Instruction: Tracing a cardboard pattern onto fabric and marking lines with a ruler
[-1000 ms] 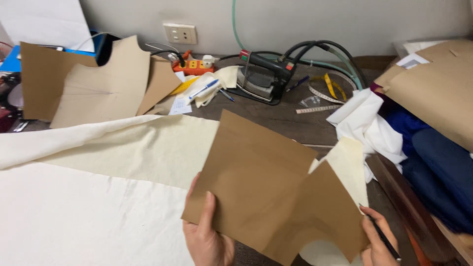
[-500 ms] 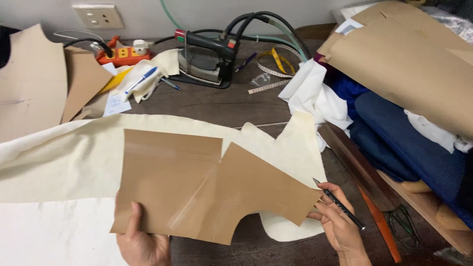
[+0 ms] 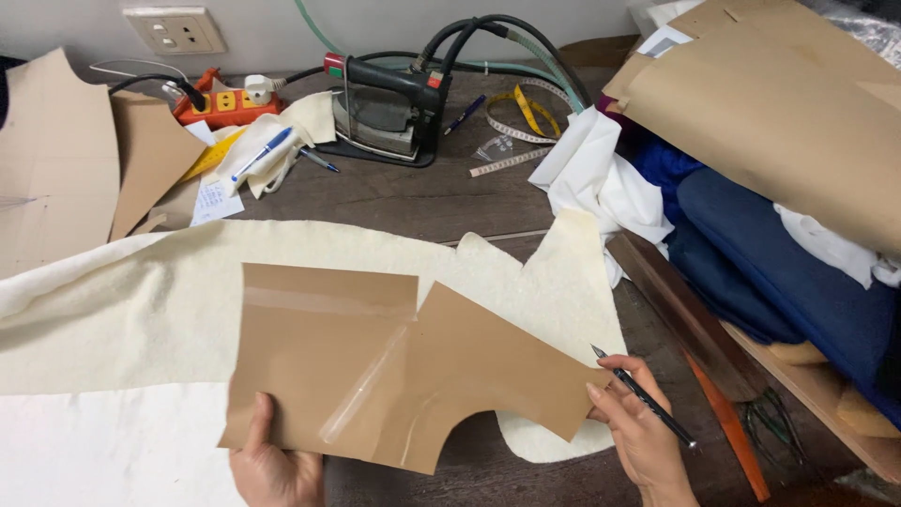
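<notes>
**Cluttered table, pattern laid on cloth**

Dark table carries cream cloth. On it lies the brown pattern; left hand pinches its lower edge, right hand grips a pencil and touches its tip. If the hold loosens, the pattern may slide.

The setting is a tailoring workshop. Indicators: a steam iron with hoses on a dark wooden table, a yellow measuring tape, brown paper pattern pieces, cream fabric and folded blue cloth.
</notes>
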